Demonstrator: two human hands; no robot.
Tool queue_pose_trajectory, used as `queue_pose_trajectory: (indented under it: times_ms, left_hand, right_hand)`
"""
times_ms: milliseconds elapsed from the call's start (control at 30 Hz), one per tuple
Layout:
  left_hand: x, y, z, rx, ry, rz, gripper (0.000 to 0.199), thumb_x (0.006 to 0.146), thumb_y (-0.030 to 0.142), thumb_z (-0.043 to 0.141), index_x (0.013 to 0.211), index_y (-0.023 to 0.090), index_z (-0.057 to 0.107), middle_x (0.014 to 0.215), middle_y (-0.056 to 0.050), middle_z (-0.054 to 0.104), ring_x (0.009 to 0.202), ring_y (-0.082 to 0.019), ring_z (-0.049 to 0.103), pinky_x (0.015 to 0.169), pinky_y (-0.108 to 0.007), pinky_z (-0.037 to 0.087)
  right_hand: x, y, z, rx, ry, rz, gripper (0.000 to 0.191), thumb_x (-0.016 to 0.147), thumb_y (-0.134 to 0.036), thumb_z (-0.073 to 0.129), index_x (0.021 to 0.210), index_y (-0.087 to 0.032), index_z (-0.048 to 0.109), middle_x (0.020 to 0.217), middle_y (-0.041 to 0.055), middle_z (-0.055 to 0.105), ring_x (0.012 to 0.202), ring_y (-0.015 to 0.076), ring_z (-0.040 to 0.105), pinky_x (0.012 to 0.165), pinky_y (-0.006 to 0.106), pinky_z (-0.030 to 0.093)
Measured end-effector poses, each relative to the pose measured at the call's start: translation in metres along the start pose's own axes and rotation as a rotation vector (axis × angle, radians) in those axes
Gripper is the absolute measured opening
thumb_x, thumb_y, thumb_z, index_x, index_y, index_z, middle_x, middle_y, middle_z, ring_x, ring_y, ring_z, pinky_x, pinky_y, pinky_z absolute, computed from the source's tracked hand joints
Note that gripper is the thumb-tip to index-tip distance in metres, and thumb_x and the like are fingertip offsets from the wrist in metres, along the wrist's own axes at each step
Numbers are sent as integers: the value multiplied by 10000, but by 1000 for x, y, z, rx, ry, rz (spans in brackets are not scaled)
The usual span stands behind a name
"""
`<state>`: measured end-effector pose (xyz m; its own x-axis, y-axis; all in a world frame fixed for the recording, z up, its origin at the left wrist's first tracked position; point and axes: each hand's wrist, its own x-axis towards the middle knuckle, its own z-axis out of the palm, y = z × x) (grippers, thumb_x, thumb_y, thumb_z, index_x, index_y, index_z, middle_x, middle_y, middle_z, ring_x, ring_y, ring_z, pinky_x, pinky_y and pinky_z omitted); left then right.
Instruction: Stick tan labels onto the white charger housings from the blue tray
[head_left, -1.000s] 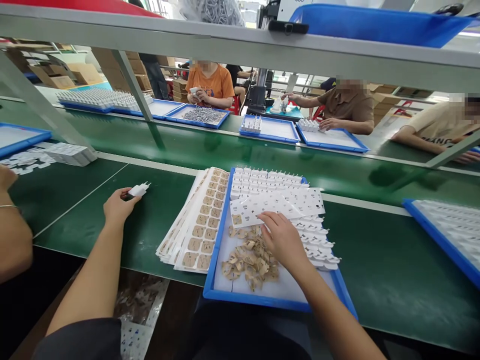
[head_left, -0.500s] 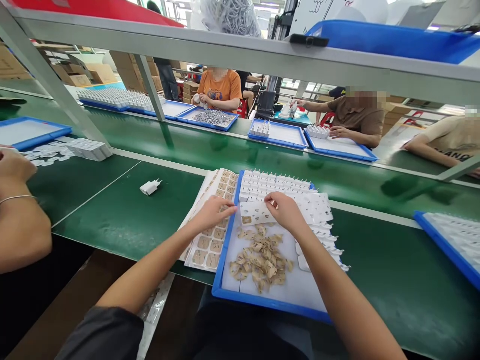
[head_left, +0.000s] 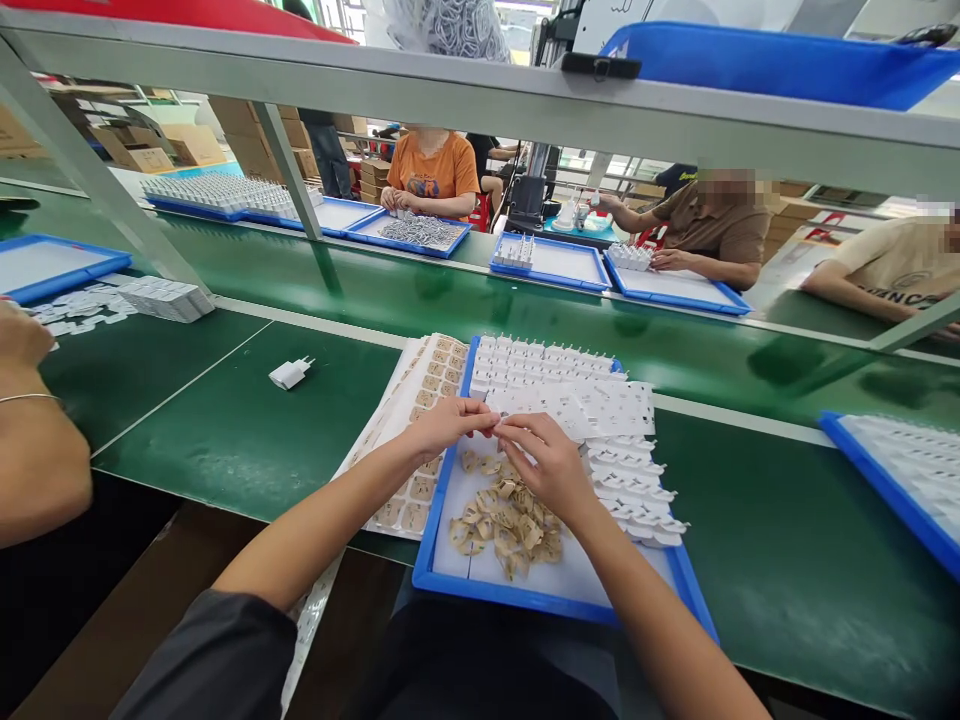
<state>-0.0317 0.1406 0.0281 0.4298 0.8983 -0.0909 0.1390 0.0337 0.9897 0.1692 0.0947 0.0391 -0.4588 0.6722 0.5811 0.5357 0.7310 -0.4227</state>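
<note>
My left hand and my right hand meet above a blue-rimmed tray, fingertips pinched together. Whatever sits between the fingertips is too small to make out. Just behind them, white perforated sheets lie across rows of white plug chargers in the tray. Below the hands is a loose heap of tan sticker-like pieces. A stack of sheets with rows of tan stickers lies along the tray's left side, partly under my left forearm.
One white plug charger lies alone on the green bench. A neighbour's arm is at the left, near stacked white pieces. Another filled tray stands at right. A shelf beam crosses above; people work opposite.
My right hand has moved left and down to meet my left hand, which has moved slightly right. The white strip held before by my right hand is no longer distinct.
</note>
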Motion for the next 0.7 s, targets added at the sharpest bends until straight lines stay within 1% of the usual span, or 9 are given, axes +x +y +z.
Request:
queue_pose_trajectory:
  times_ms: [133, 233, 367, 467, 533, 600, 667, 700]
  left_hand:
    - [2, 0, 5, -61, -36, -36, 467, 735, 633, 709, 726, 166, 689, 732, -46, 719, 721, -164, 633, 693, -292, 460]
    - [1, 0, 7, -66, -50, -53, 486, 713, 648, 707, 722, 163, 673, 726, -52, 713, 700, -156, 623, 680, -290, 454]
    - [-1, 0, 9, -13, -45, -62, 492, 722, 654, 677, 728, 163, 652, 747, -63, 720, 703, -159, 635, 682, -295, 465]
    - [1, 0, 3, 80, -21, -57, 472, 767, 633, 630, 737, 163, 651, 784, -76, 734, 739, -175, 658, 684, -299, 475]
    - [5, -2, -5, 170, 12, -44, 448, 802, 607, 597, 754, 166, 660, 801, -76, 738, 770, -191, 669, 699, -306, 484]
    - [9, -3, -14, 286, 56, -28, 412, 814, 572, 600, 748, 171, 666, 789, -73, 729, 797, -219, 670, 743, -334, 498]
    - [12, -5, -18, 415, 125, -6, 354, 801, 520, 643, 776, 169, 676, 830, -94, 722, 888, -277, 660, 840, -401, 499]
    - [12, -5, -16, 465, 169, 7, 325, 797, 482, 665, 843, 161, 686, 909, -119, 721, 981, -317, 640, 907, -447, 480]
  right_hand:
    - [-4, 2, 0, 31, 48, 27, 193, 988, -230, 547, 1049, -276, 725, 1016, 73, 753, 945, 242, 672, 850, 438, 556]
    - [-4, 4, -2, 32, 49, 4, 172, 994, -229, 543, 1023, -262, 709, 996, 74, 750, 932, 236, 669, 833, 424, 553]
    - [-5, 6, -4, 33, 22, -52, 163, 992, -207, 516, 1007, -230, 677, 984, 99, 723, 945, 247, 654, 827, 419, 555]
    - [-9, 6, -9, 47, 23, -52, 154, 985, -193, 504, 1010, -224, 652, 984, 106, 699, 950, 253, 646, 821, 418, 559]
    - [-16, 4, -18, 64, 63, -26, 141, 979, -177, 508, 1022, -223, 634, 1011, 109, 686, 960, 247, 644, 811, 404, 558]
    - [-29, 3, -31, 72, 141, 31, 125, 971, -166, 522, 1027, -226, 617, 1037, 106, 676, 974, 242, 642, 815, 398, 551]
    - [-48, 1, -47, 69, 244, 120, 100, 967, -169, 539, 1005, -232, 606, 1032, 98, 668, 973, 238, 636, 835, 406, 539]
    - [-59, 1, -55, 75, 299, 174, 88, 968, -175, 543, 990, -234, 605, 1016, 92, 664, 964, 235, 634, 838, 408, 535]
